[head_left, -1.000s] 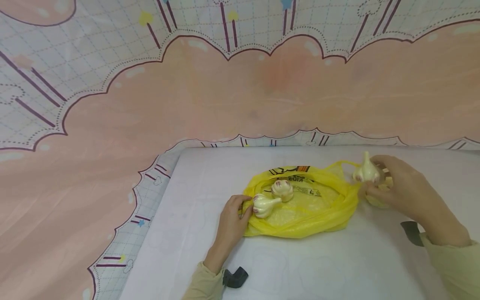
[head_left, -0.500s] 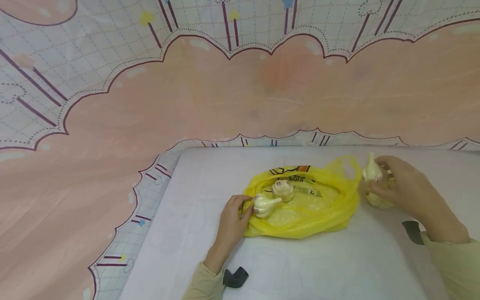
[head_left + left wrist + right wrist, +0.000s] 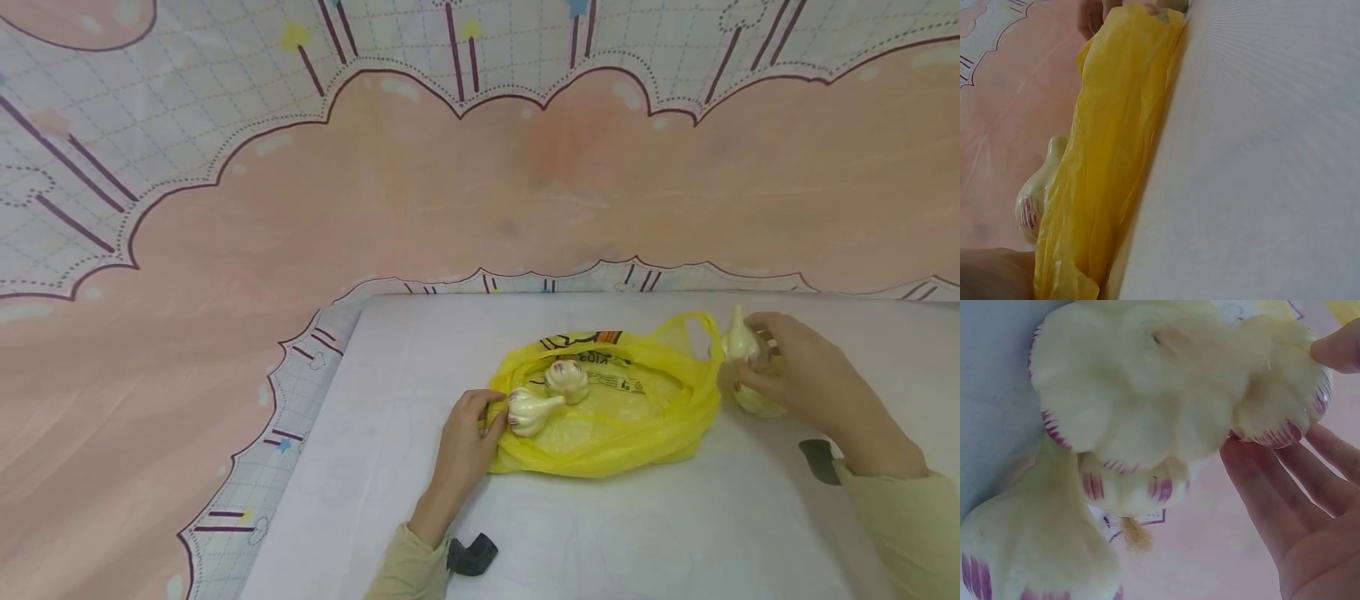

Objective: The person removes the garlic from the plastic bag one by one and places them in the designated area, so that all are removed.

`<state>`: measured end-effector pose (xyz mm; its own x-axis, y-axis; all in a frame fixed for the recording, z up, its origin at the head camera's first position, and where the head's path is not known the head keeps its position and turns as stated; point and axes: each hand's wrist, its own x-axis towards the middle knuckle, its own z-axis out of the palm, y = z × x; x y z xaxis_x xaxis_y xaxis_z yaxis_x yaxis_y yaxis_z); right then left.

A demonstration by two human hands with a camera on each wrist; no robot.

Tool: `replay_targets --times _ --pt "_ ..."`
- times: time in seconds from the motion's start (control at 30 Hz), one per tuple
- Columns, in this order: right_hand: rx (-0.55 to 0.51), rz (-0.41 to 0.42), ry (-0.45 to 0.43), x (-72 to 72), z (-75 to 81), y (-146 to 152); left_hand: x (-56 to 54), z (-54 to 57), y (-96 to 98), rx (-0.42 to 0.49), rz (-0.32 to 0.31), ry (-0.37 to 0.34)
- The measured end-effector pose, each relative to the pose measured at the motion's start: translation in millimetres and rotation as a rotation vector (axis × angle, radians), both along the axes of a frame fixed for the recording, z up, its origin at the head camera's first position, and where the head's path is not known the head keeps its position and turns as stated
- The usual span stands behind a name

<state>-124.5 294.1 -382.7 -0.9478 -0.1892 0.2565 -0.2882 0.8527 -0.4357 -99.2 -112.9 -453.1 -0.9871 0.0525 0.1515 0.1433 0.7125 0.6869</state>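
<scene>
My left hand (image 3: 465, 437) pinches the left rim of a yellow plastic bag (image 3: 600, 454), which lies open on the table. Two garlic bulbs sit in the bag: one (image 3: 528, 412) right beside my left fingertips, the other (image 3: 567, 381) just behind it. At the bag's right, my right hand (image 3: 813, 375) holds another garlic bulb (image 3: 741, 343), its stem pointing up, next to the bag's handle loop. In the right wrist view this held bulb (image 3: 1285, 387) lies between thumb and fingers. Several more garlic bulbs (image 3: 1129, 387) are clustered beside it, partly hidden behind the hand in the head view.
A white-covered table (image 3: 637, 533) carries everything. Behind and to the left hangs a pink and white patterned cloth (image 3: 450, 200). Dark straps (image 3: 472, 554) show at both wrists, beside the beige sleeves.
The bag's right handle, earlier stretched toward the held garlic bulb, now stands up as a loop beside it. My right hand shifted slightly right, then slightly back left. My left hand stayed put.
</scene>
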Motion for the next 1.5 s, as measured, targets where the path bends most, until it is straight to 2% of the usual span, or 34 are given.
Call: replay_targets --times 0.47,0.57,0.8,0.97,1.13,1.3,1.5 --pt "0.004 0.032 0.000 -9.1 -11.5 2 -0.1 1.6 0.3 0.000 0.001 -0.010" --pt "0.006 0.030 -0.033 -10.7 -12.1 1 -0.2 1.8 0.6 0.000 0.000 -0.010" --pt "0.020 -0.009 -0.202 -13.2 -12.3 -1 0.4 2.8 1.0 -0.011 -0.004 0.008" --pt "0.044 -0.037 -0.280 -15.7 -13.6 -2 1.0 3.7 0.9 -0.006 0.000 -0.001" --pt "0.054 -0.027 -0.289 -18.5 -15.8 -3 1.6 3.9 0.8 -0.002 0.002 -0.004" --pt "0.061 -0.012 -0.260 -19.7 -17.9 -2 1.3 2.6 0.6 -0.003 0.003 0.007" --pt "0.062 -0.033 -0.304 -19.1 -16.9 -2 0.5 0.6 0.1 -0.018 -0.002 0.043"
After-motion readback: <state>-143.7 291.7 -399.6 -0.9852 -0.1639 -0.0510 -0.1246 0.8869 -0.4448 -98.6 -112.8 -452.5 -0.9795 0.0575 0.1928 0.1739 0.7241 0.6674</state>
